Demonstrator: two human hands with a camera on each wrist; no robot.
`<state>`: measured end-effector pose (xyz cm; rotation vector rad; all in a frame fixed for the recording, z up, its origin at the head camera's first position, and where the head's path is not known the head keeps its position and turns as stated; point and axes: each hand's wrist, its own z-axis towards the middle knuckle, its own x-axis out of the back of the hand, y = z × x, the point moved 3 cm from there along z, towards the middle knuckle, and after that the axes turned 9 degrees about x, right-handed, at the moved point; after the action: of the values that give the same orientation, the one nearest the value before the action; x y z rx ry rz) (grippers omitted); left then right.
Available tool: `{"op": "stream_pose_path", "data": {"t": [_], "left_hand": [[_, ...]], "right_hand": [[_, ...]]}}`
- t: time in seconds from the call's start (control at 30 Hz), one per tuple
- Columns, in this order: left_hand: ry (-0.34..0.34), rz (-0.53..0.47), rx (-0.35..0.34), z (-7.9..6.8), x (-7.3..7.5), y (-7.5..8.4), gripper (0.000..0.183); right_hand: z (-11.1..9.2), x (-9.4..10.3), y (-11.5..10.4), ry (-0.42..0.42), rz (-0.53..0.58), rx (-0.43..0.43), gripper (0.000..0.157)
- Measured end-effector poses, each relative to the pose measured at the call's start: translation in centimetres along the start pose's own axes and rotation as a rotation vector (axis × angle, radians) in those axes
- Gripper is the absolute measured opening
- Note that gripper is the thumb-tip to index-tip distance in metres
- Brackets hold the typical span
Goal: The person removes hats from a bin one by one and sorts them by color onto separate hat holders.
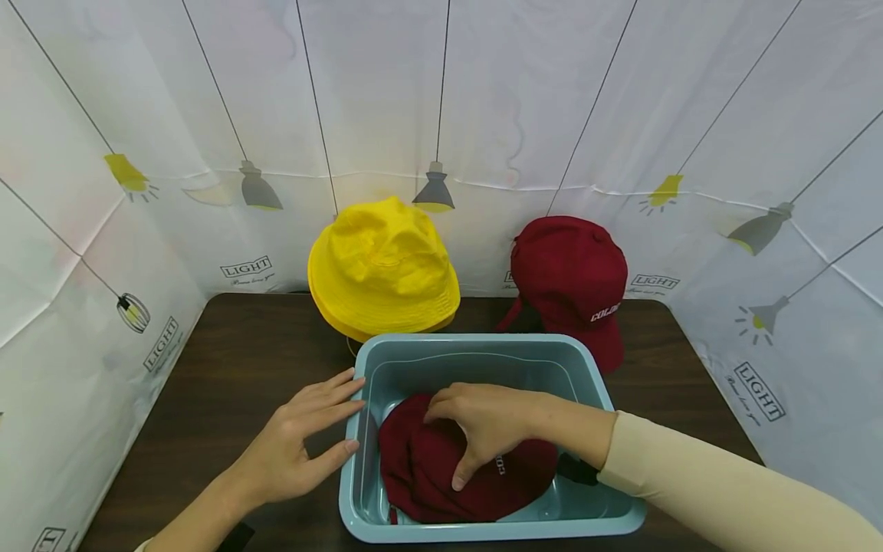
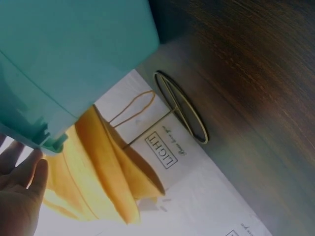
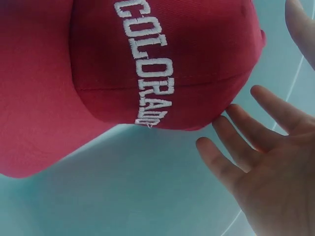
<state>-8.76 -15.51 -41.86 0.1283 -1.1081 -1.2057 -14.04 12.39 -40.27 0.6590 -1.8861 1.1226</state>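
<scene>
A dark red baseball cap (image 1: 441,468) with white "COLORADO" lettering lies inside a light blue plastic basin (image 1: 483,530). Over the cap is my right hand (image 1: 486,422), thumb and fingers spread apart. In the right wrist view the fingers (image 3: 241,132) of that hand are fairly straight at the edge of the cap's crown (image 3: 197,49), and they do not close on it. My left hand (image 1: 303,437) rests its extended fingertips at the basin's left rim. From the left wrist view, the fingers (image 2: 22,169) meet the basin's rim (image 2: 34,142).
Behind the basin, a yellow bucket hat (image 1: 386,261) sits on a thin metal stand, whose ring base (image 2: 182,108) rests on the dark wooden table (image 1: 228,383). Another dark red cap (image 1: 569,268) stands behind the basin's right side. A white printed curtain (image 1: 386,92) surrounds the table.
</scene>
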Motion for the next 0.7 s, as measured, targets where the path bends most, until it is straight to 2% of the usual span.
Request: {"op": "stream_pose_path", "data": {"t": [0.17, 0.33, 0.7], "left_hand": [[-0.009, -0.014, 0.018, 0.0, 0.1, 0.0, 0.055], [-0.011, -0.006, 0.023, 0.0, 0.1, 0.0, 0.056], [-0.017, 0.021, 0.047, -0.1, 0.0, 0.0, 0.053]], "right_hand": [[0.1, -0.3, 0.1, -0.013, -0.019, -0.006, 0.086], [0.3, -0.7, 0.0, -0.033, -0.073, 0.031, 0.084], [0.5, -1.2, -0.2, -0.062, -0.052, 0.040, 0.052]]}}
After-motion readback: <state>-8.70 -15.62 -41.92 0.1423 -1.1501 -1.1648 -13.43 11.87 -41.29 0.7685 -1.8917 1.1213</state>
